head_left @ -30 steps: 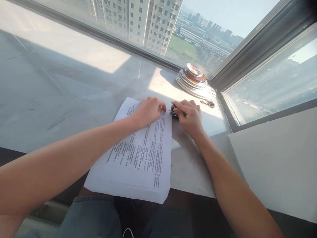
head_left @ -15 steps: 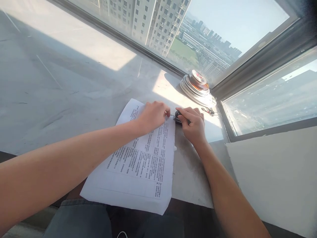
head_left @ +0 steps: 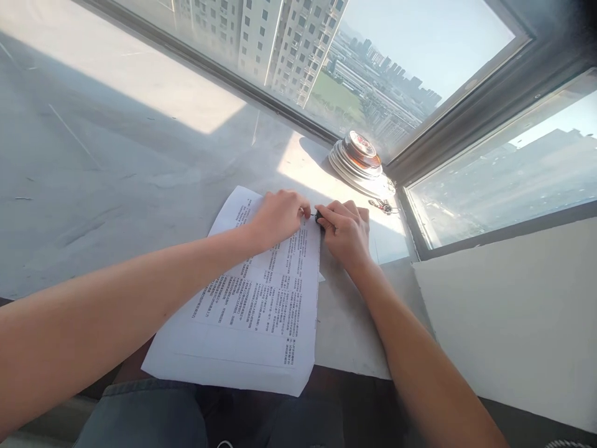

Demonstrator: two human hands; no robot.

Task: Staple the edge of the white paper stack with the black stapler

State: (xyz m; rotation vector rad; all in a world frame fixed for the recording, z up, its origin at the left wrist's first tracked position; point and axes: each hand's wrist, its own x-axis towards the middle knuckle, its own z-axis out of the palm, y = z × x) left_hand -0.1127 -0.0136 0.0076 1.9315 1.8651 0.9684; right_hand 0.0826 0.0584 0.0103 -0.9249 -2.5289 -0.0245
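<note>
Printed paper sheets (head_left: 228,354) lie on the grey ledge, the near end hanging over its edge toward my lap. My left hand (head_left: 283,214) rests over the upper part of the sheets, thumb and fingers pinched together. A thin dark line shows between those fingertips and a small black stapler (head_left: 318,216); what the pinch holds is too small to name. My right hand (head_left: 347,227) is wrapped round the stapler at the right edge of the sheets, hiding most of it.
Against the window corner sits a stack of round discs or spools (head_left: 359,155) in sunlight. A small bunch of keys or trinkets (head_left: 385,206) lies in front of it. Window frames (head_left: 461,99) border the ledge (head_left: 140,168), and a white wall (head_left: 513,317) stands at the right.
My right hand has closed lower over the stapler, so less of its black body shows. The left hand keeps its pinch on the sheets. The whole view has shifted slightly.
</note>
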